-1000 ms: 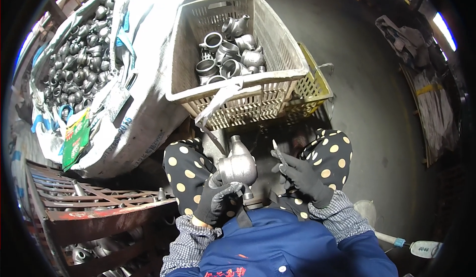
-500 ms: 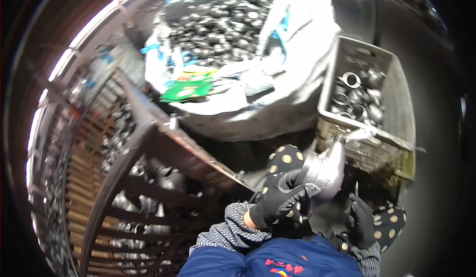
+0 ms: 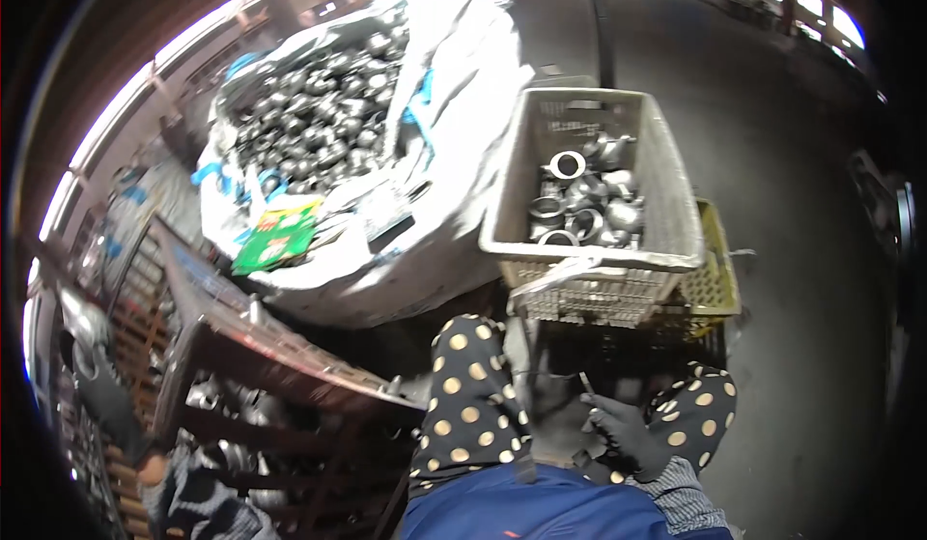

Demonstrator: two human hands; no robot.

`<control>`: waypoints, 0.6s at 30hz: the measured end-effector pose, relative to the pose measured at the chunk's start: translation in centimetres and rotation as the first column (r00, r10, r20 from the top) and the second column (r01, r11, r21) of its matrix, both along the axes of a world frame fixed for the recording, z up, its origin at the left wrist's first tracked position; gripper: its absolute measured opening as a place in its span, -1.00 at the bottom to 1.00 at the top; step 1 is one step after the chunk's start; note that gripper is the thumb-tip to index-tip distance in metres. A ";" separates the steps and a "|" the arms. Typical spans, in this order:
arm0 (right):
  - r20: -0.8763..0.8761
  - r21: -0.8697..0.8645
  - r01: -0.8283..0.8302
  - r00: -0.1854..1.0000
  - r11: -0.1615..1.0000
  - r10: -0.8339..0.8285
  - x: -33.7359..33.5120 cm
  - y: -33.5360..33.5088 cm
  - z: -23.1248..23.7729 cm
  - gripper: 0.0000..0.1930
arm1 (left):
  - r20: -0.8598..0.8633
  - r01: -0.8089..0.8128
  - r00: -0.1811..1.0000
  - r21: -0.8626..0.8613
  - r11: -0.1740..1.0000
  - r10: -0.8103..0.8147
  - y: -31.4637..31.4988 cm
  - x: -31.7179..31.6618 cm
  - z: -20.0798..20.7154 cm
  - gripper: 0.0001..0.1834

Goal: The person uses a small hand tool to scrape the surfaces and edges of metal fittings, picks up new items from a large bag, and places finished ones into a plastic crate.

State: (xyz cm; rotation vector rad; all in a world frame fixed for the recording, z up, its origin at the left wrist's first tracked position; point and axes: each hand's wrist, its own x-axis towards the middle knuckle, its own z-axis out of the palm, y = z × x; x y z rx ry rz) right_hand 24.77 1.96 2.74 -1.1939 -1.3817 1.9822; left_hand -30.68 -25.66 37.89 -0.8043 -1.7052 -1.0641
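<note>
My left hand, in a dark glove, reaches out to the far left beside the brown slatted metal crate. Its fingers are around a shiny silver metal pipe fitting, partly blurred. My right hand, also gloved, is closed near my right knee. From its fingers sticks up a thin, pointed tool, like a small blade; its lower part is hidden in the hand. Rounded silver metal fittings lie in the grey plastic crate ahead of me.
A big white bulk sack full of small metal parts stands ahead to the left, with a green packet on its rim. The brown slatted crate holds more metal pieces. A yellow crate sits behind the grey one.
My left hand has carried the metal fitting from in front of me to the far left. The view has turned right. My right hand still holds the thin tool near my knee.
</note>
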 end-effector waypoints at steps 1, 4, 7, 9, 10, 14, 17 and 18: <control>0.007 0.005 -0.006 1.000 1.000 0.006 0.1 -0.1 -0.1 -0.60 | -0.059 -0.014 0.998 -0.012 1.000 0.013 0.5 -0.7 0.4 -0.62; -0.061 0.135 -0.003 0.998 0.991 0.012 0.8 -0.1 -2.7 -0.60 | -0.218 0.210 0.952 -0.050 0.976 -0.216 6.4 2.3 0.2 -0.61; -0.055 0.046 0.009 0.998 0.999 -0.007 0.2 0.0 -3.8 -0.59 | -0.208 0.454 0.857 -0.125 0.882 -0.471 16.1 11.2 -1.9 -0.63; -0.089 -0.033 0.039 0.995 0.999 -0.042 -0.5 -0.1 -3.9 -0.58 | -0.084 0.647 0.722 -0.270 0.713 -0.687 23.0 17.7 -3.7 -0.64; -0.073 -0.030 0.030 0.997 0.999 -0.032 -0.7 -0.1 -3.3 -0.58 | 0.021 0.727 0.641 -0.335 0.599 -0.767 26.4 20.3 -4.4 -0.64; -0.006 0.068 0.050 0.999 0.996 -0.050 1.6 0.3 -3.7 -0.56 | 0.555 0.929 0.231 -0.369 0.013 -0.799 43.5 26.7 -11.4 -0.65; 0.127 0.028 0.002 0.992 1.000 -0.005 -0.2 1.1 -2.3 -0.56 | 0.825 0.894 0.282 -0.411 -0.177 -0.490 51.7 27.3 -15.6 -0.64; 0.153 -0.063 -0.028 0.988 0.998 0.037 -0.5 1.7 -1.0 -0.56 | 0.901 0.910 0.211 -0.323 -0.262 -0.379 54.2 27.4 -17.5 -0.68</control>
